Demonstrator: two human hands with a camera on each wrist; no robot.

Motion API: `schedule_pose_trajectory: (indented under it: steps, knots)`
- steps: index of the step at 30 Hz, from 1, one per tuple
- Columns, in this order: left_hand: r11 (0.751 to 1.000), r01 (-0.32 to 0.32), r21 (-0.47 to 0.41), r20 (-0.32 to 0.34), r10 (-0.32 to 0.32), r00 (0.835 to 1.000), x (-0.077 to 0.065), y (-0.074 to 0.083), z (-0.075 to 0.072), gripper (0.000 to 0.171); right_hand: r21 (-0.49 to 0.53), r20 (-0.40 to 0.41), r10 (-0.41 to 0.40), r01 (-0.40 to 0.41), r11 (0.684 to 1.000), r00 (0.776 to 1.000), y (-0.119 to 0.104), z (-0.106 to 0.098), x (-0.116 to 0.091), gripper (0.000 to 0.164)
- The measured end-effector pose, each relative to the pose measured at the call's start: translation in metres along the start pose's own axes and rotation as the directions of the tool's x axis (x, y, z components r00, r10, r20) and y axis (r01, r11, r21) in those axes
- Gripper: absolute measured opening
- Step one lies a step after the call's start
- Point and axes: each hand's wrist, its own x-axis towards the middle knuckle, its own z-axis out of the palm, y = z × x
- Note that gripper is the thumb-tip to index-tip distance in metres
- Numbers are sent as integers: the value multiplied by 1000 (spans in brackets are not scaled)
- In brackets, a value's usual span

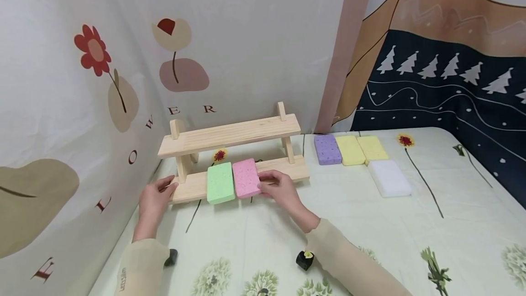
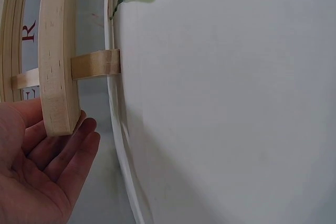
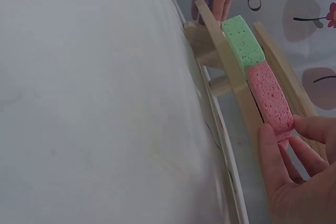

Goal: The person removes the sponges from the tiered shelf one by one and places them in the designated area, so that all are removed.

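Note:
A two-tier wooden shelf rack (image 1: 230,136) stands toward the back of the table. My left hand (image 1: 154,200) grips the left end of its lower board (image 1: 189,188); in the left wrist view the thumb and fingers lie around the board's end (image 2: 59,114). My right hand (image 1: 281,191) pinches a pink sponge (image 1: 246,178) by its right side, over the lower board. Directly left of it, a green sponge (image 1: 220,183) lies on the same board. The right wrist view shows the pink sponge (image 3: 269,98) end to end with the green one (image 3: 242,45).
Right of the rack lie a purple sponge (image 1: 327,150), two yellow sponges (image 1: 350,150) and a white sponge (image 1: 389,178). Near my forearms are a small black object (image 1: 305,260) and a dark one (image 1: 170,257). Printed curtains stand behind and at the left.

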Motion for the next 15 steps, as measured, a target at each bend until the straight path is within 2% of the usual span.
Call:
schedule_pose_trajectory:
  steps: [15]
  knots:
    - [1000,-6,-3,6,6,1000,0,0,0,46,-14,-21,29,-30,999,999,-1,-26,-11,30]
